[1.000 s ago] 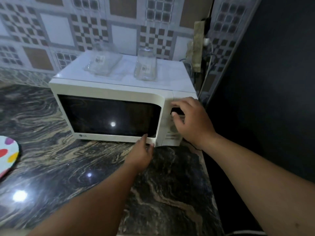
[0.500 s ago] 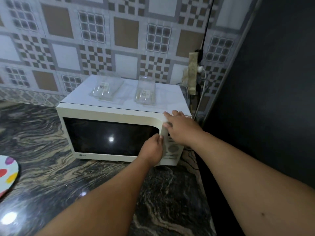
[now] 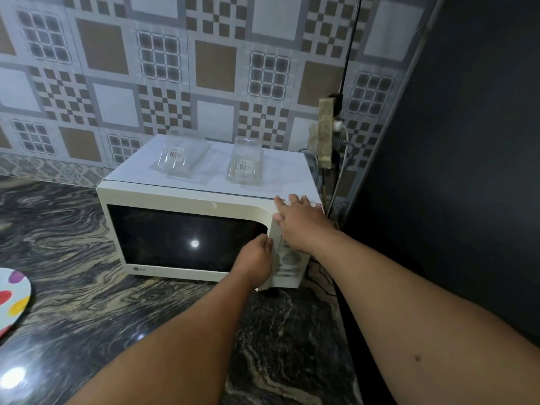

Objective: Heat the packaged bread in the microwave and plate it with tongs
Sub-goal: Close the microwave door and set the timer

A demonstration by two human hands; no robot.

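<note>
A cream microwave point(image 3: 187, 197) stands on the dark marbled counter against the tiled wall, its dark-windowed door point(image 3: 181, 238) nearly flush with the body. My left hand point(image 3: 257, 258) curls its fingers round the door's right edge beside the control panel point(image 3: 289, 258). My right hand point(image 3: 301, 220) lies flat on the microwave's top right front corner, fingers straight. A white plate with coloured dots point(image 3: 11, 299) peeks in at the left edge. No bread or tongs show.
Two clear plastic containers point(image 3: 181, 154) point(image 3: 245, 166) lie on the microwave's top. A wall socket with plugs and cables point(image 3: 330, 133) hangs behind its right side. A dark wall point(image 3: 455, 171) closes the right. The counter point(image 3: 87, 302) spreads in front.
My right hand left the control panel and settled on the top right corner. My left hand slid from the door's bottom edge up its right side. The camera view tilted upward.
</note>
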